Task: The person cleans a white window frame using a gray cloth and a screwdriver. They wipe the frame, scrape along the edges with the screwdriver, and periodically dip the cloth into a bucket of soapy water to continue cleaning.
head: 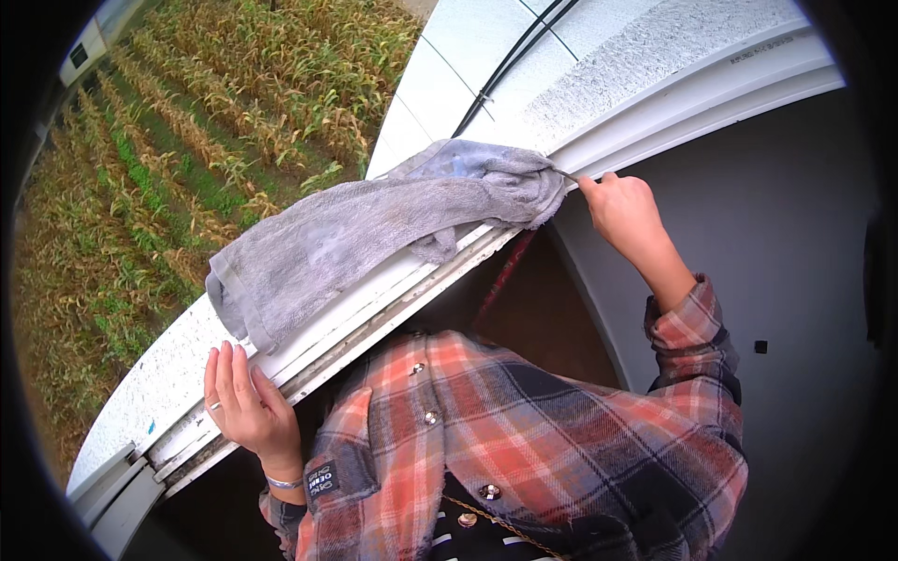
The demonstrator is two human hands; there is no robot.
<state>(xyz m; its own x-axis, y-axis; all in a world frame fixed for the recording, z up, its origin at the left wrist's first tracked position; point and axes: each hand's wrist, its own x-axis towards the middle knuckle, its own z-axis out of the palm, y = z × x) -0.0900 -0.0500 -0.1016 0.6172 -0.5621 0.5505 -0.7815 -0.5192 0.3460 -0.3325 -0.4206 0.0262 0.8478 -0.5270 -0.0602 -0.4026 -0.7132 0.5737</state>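
A grey towel (365, 217) lies draped along the white window frame (344, 315), bunched up at its right end. In my right hand (623, 210) is a thin dark tool (567, 175), its tip against the frame beside the bunched cloth; its handle is hidden by my fingers, so I cannot tell its kind. My left hand (249, 403) rests on the frame's lower left part, just below the towel's hanging end. Its fingers are stretched out, the thumb stands apart, and nothing is in it.
Dirt lines the window track (379, 333). Black cables (501, 73) run down the white tiled outer wall (435, 91) beyond the towel. Outside is a field of drying corn (210, 126). A grey interior wall (758, 245) stands at the right, and a red pole (506, 273) leans below the frame.
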